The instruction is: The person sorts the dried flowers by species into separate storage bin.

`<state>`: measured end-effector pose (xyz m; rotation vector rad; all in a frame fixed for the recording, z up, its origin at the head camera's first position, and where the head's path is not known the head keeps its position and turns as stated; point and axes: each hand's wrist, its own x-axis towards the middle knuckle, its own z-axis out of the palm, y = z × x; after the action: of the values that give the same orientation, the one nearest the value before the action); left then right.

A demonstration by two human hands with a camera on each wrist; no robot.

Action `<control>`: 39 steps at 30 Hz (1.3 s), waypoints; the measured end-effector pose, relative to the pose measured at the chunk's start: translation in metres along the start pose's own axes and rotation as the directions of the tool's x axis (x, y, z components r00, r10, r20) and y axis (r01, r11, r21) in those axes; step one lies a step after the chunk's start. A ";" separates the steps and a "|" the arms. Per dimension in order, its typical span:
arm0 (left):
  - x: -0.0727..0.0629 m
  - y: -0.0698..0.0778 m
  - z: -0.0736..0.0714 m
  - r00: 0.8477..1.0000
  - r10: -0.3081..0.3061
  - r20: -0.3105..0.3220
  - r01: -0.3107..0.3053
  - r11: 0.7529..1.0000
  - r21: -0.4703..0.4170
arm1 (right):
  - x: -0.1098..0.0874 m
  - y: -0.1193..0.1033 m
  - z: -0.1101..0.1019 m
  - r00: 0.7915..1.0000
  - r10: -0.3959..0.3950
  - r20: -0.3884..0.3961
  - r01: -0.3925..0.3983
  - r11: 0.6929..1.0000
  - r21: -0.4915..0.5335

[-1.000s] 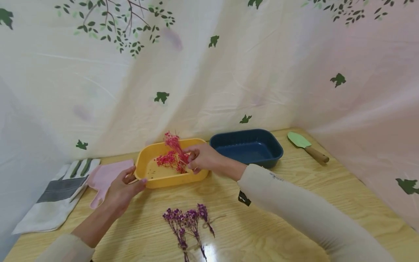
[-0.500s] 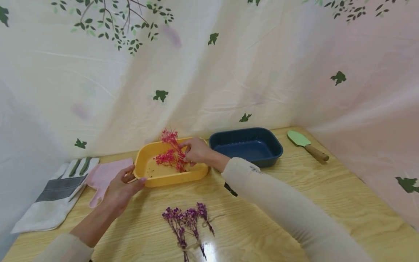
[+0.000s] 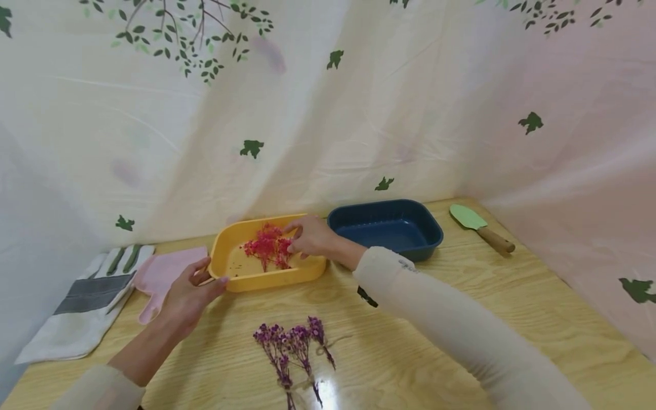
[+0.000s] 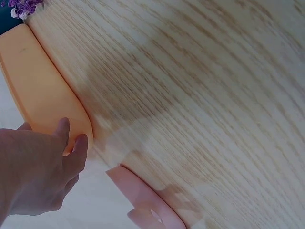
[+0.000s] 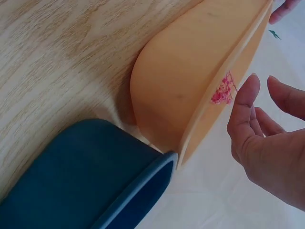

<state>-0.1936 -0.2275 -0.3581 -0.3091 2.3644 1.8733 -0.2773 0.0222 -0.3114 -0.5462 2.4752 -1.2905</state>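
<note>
A yellow tray (image 3: 277, 278) stands at the back, holding pink-red dried flower sprigs (image 3: 267, 245). My left hand (image 3: 188, 296) grips the tray's left end, thumb at the front corner and fingers curled at the end wall. The left wrist view shows those fingers (image 4: 78, 145) against the outside of the tray. Over the tray's right part is my right hand (image 3: 315, 236), beside the flowers. In the right wrist view its thumb and forefinger stand apart with nothing between them, near a bit of pink flower (image 5: 223, 93) above the rim.
A dark blue tray (image 3: 433, 245) adjoins the yellow one on the right. Beyond it lies a green trowel (image 3: 467, 218) with a wooden handle. Several purple flower bunches (image 3: 299, 347) lie in front. A pink dustpan-like piece (image 3: 171, 273) and striped cloth (image 3: 92, 302) lie left.
My right hand has let go of the upright pink-red sprig, which now lies with the others in the yellow tray. The left hand has stayed at the tray's end.
</note>
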 end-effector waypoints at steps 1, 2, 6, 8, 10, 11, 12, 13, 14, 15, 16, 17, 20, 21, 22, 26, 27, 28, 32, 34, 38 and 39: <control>0.000 0.000 0.000 1.000 0.001 0.002 -0.001 1.000 -0.005 | -0.002 0.001 -0.002 1.000 -0.009 0.000 0.009 1.000 -0.001; 0.000 0.000 0.000 1.000 -0.001 0.003 0.001 1.000 -0.005 | -0.004 0.001 -0.004 1.000 -0.019 -0.001 0.019 1.000 0.002; 0.000 0.000 0.000 1.000 -0.011 0.004 0.011 1.000 -0.002 | -0.012 0.006 -0.012 0.999 -0.052 -0.016 0.052 0.998 0.021; 0.000 0.000 0.000 1.000 -0.015 0.001 0.015 1.000 0.003 | -0.015 0.009 -0.016 0.998 -0.062 -0.022 0.063 0.998 0.029; 0.000 0.000 0.001 1.000 -0.018 -0.002 0.018 1.000 0.007 | -0.019 0.013 -0.019 0.997 -0.070 -0.027 0.071 0.997 0.042; 0.000 0.000 0.001 1.000 -0.018 -0.003 0.018 1.000 0.010 | -0.021 0.014 -0.021 0.997 -0.075 -0.028 0.076 0.996 0.049; 0.000 0.000 0.001 1.000 -0.016 -0.002 0.016 1.000 0.008 | -0.022 0.016 -0.023 0.997 -0.076 -0.032 0.078 0.995 0.058; 0.000 0.000 0.001 1.000 -0.015 -0.002 0.015 1.000 0.009 | -0.024 0.018 -0.025 0.997 -0.075 -0.037 0.077 0.994 0.072; 0.000 0.000 0.001 1.000 -0.014 -0.001 0.014 1.000 0.010 | -0.026 0.020 -0.027 0.996 -0.072 -0.042 0.076 0.994 0.082; -0.001 0.000 0.001 1.000 -0.011 0.000 0.011 1.000 0.011 | -0.028 0.022 -0.029 0.996 -0.070 -0.048 0.074 0.993 0.090; -0.001 0.000 0.001 1.000 -0.004 0.003 0.004 1.000 0.008 | -0.030 0.023 -0.031 0.996 -0.067 -0.054 0.072 0.993 0.096; -0.001 0.000 0.001 1.000 0.001 0.005 -0.001 1.000 0.009 | -0.032 0.025 -0.034 0.996 -0.062 -0.059 0.068 0.992 0.104; -0.002 0.001 0.000 1.000 0.021 0.016 -0.021 1.000 0.021 | -0.039 0.027 -0.041 0.996 -0.049 -0.072 0.058 0.991 0.120; -0.003 0.001 0.000 0.999 0.026 0.019 -0.026 0.999 0.021 | -0.041 0.029 -0.043 0.996 -0.047 -0.076 0.056 0.991 0.125; -0.002 0.001 -0.001 0.999 0.030 0.024 -0.030 0.999 0.015 | -0.043 0.030 -0.046 0.996 -0.046 -0.079 0.056 0.990 0.131; -0.003 0.004 -0.001 1.000 0.005 0.011 -0.005 1.000 -0.017 | -0.052 0.036 -0.056 0.995 -0.036 -0.089 0.049 0.987 0.151; -0.003 0.004 0.000 1.000 -0.011 0.000 0.011 0.999 -0.031 | -0.054 0.038 -0.059 0.995 -0.034 -0.092 0.048 0.987 0.155; -0.004 0.004 0.000 1.000 -0.025 -0.016 0.025 0.999 -0.048 | -0.058 0.040 -0.062 0.995 -0.030 -0.094 0.045 0.986 0.161; -0.013 0.005 0.001 0.993 -0.081 -0.090 0.074 0.994 -0.080 | -0.073 0.050 -0.078 0.995 -0.025 -0.095 0.044 0.977 0.208; -0.018 0.004 0.001 0.989 -0.095 -0.113 0.084 0.992 -0.099 | -0.081 0.055 -0.085 0.995 -0.024 -0.099 0.045 0.974 0.221; -0.026 0.001 0.002 0.990 -0.103 -0.094 0.093 0.990 -0.106 | -0.094 0.066 -0.100 0.993 -0.026 -0.118 0.050 0.978 0.203; -0.027 0.000 0.002 0.991 -0.100 -0.084 0.092 0.991 -0.102 | -0.096 0.069 -0.104 0.992 -0.029 -0.124 0.054 0.979 0.198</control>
<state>-0.1674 -0.2226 -0.3528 -0.5167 2.2713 1.9734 -0.2496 0.1770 -0.3031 -0.4851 2.3990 -1.6125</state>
